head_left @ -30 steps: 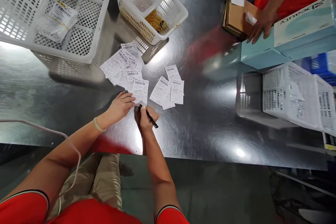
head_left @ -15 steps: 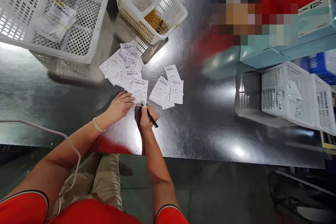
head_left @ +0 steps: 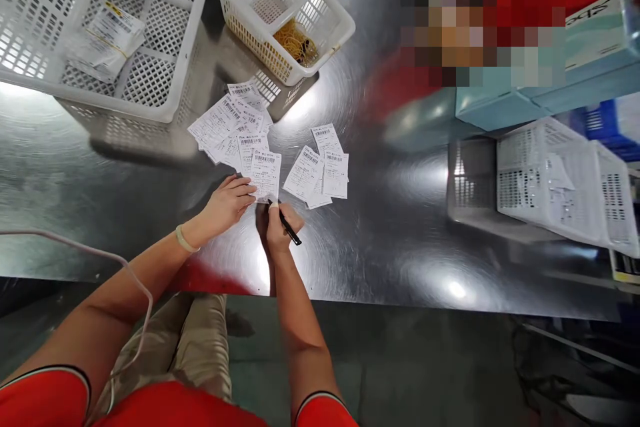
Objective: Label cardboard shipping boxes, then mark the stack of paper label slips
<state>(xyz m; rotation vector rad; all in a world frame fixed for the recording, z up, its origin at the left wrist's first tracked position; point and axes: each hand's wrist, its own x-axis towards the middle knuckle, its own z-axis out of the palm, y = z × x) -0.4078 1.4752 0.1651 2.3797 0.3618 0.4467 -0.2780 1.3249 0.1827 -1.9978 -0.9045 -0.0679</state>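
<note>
My right hand (head_left: 283, 228) is closed around a black pen (head_left: 290, 227), its tip at the lower edge of a printed paper slip (head_left: 265, 172). Fingers of my left hand (head_left: 231, 203) lie stretched out at that slip's lower left edge, touching it. Beyond it, several overlapping slips with barcodes (head_left: 220, 125) fan out over the metal table (head_left: 380, 227). A smaller group of slips (head_left: 303, 173) lies to the right of my pen.
A large white crate (head_left: 173, 80) at the upper left holds a banded packet (head_left: 113, 37). Behind the slips, a smaller white basket (head_left: 340, 27) contains yellow rubber bands (head_left: 295, 43). Light-blue boxes (head_left: 505, 107) and white baskets (head_left: 525, 173) stand at the right. A cable (head_left: 107, 253) crosses my left arm.
Almost nothing differs. The whole view has shifted very slightly, while both hands, the pen and the slips keep their places.
</note>
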